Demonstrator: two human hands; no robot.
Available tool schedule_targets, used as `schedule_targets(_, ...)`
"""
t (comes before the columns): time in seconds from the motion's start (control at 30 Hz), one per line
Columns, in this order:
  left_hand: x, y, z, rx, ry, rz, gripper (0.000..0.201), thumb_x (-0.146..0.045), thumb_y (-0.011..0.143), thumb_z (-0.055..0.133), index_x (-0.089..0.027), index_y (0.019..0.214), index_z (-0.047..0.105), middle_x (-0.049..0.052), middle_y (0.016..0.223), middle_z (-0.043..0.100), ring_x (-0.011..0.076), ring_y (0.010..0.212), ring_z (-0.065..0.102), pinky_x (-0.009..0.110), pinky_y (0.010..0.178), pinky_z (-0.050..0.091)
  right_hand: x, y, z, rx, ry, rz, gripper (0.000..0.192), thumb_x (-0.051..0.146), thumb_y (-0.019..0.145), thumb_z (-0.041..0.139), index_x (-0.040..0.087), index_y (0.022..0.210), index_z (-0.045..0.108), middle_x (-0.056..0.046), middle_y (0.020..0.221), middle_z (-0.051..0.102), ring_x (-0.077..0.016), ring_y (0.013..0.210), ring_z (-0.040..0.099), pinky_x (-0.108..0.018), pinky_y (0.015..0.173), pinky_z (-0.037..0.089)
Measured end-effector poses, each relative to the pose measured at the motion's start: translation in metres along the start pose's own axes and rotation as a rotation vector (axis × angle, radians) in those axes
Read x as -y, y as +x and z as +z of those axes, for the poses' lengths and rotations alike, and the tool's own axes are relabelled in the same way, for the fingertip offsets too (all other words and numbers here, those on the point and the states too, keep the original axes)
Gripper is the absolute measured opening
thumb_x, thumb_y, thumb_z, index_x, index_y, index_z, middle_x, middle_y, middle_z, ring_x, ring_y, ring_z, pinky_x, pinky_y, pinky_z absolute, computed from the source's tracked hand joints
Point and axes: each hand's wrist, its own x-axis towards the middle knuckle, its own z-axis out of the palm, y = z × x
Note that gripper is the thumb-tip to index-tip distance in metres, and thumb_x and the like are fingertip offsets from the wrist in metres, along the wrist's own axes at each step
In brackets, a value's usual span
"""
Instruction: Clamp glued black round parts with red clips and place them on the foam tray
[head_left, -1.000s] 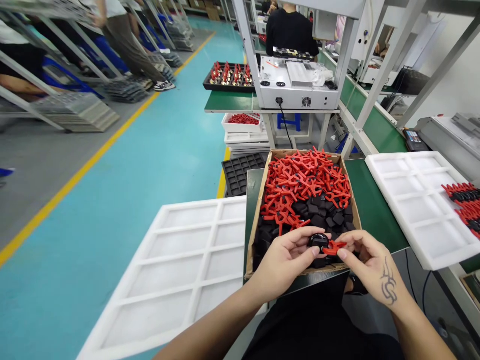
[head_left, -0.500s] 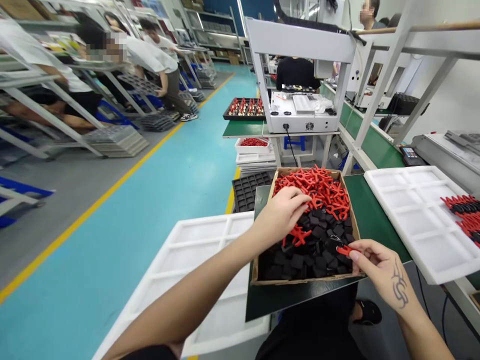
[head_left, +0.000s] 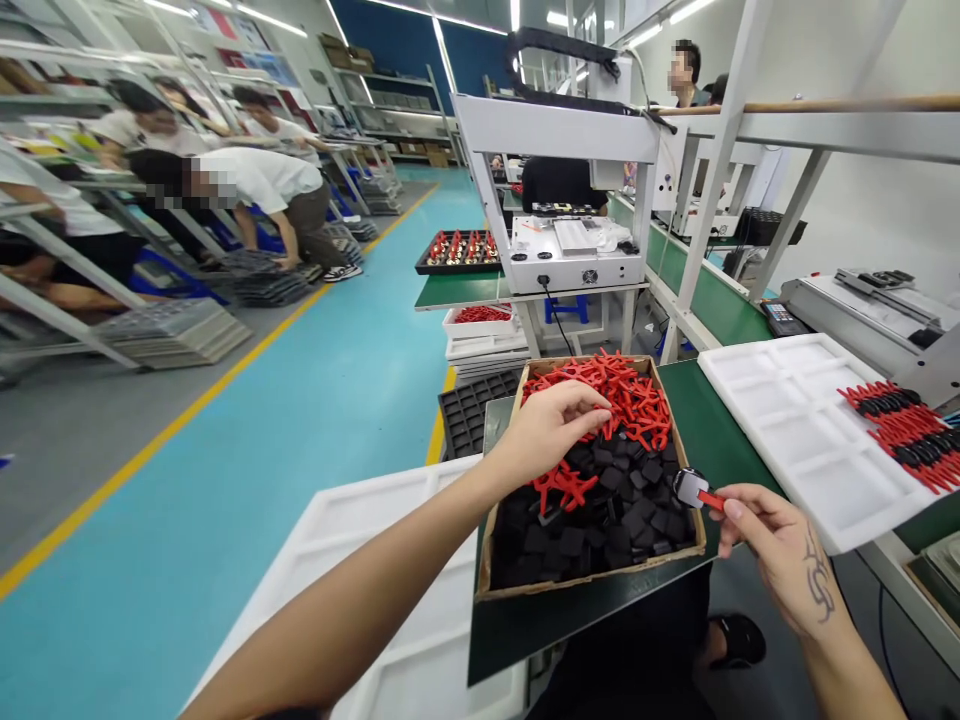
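A cardboard box (head_left: 592,578) in front of me holds a heap of red plastic clips (head_left: 637,395) at its far side and many small black square pieces (head_left: 622,520) nearer me. My left hand (head_left: 559,425) hovers over the red clips, fingers curved and thumb slightly apart, with nothing visible in it. Beyond the box's right edge, my right hand (head_left: 776,540) pinches a red clip (head_left: 712,500) between thumb and fingers. At the far end of that clip is a dark-edged piece (head_left: 688,487) with a pale, shiny square face.
The box rests on a green board (head_left: 517,640). On the right, a white compartment tray (head_left: 787,420) bears rows of red-and-black clips (head_left: 900,430). Another white tray (head_left: 300,590) lies at lower left. A white machine (head_left: 577,255) stands ahead. Co-workers and stacked trays are at left.
My right hand has lifted the clip outward from the box, turning its pale face into view. My left hand has shifted slightly over the red clips. A co-worker's trays have been lowered.
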Motion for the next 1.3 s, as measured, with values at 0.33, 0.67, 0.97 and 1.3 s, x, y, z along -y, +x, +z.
schedule_targets(0.33,-0.046,-0.072,0.085,0.065,-1.233,-0.678,0.035,-0.035,0.075,0.101,-0.014,0.090,0.078,0.003,0.076,0.077,0.0106,0.066,0.069,0.020,0.064,0.055,0.015,-0.007,0.040,-0.107,0.350,-0.043,0.032,0.051,0.089,0.086,0.022,0.100,0.078,-0.007,0.088,0.084,-0.0179,0.066,0.072,-0.031,0.068,0.062)
schedule_targets(0.67,-0.047,-0.073,0.103,0.203,-1.199,-0.614,0.058,-0.056,0.077,0.095,-0.009,0.109,0.080,0.010,0.085,0.078,0.0158,0.065,0.071,0.027,0.063,0.056,0.013,-0.011,0.046,-0.037,0.493,0.070,0.033,0.049,0.087,0.089,0.020,0.099,0.078,-0.005,0.086,0.083,-0.0209,0.071,0.080,-0.034,0.071,0.070)
schedule_targets(0.97,-0.038,-0.075,0.090,0.184,-1.016,-0.588,0.053,-0.056,0.078,0.094,-0.011,0.104,0.081,0.010,0.083,0.080,0.0152,0.061,0.069,0.026,0.057,0.053,0.002,-0.014,0.007,-0.102,0.294,-0.012,0.026,0.045,0.092,0.087,0.022,0.102,0.080,-0.005,0.087,0.084,-0.0160,0.067,0.075,-0.028,0.070,0.063)
schedule_targets(1.3,-0.028,-0.077,0.083,0.156,-1.055,-0.640,0.049,-0.055,0.079,0.094,-0.012,0.098,0.080,0.005,0.072,0.076,0.0119,0.053,0.067,0.019,0.044,0.048,-0.008,-0.025,-0.022,0.031,0.071,0.028,0.022,0.043,0.097,0.081,0.022,0.104,0.081,-0.005,0.081,0.080,-0.0175,0.067,0.070,-0.030,0.066,0.059)
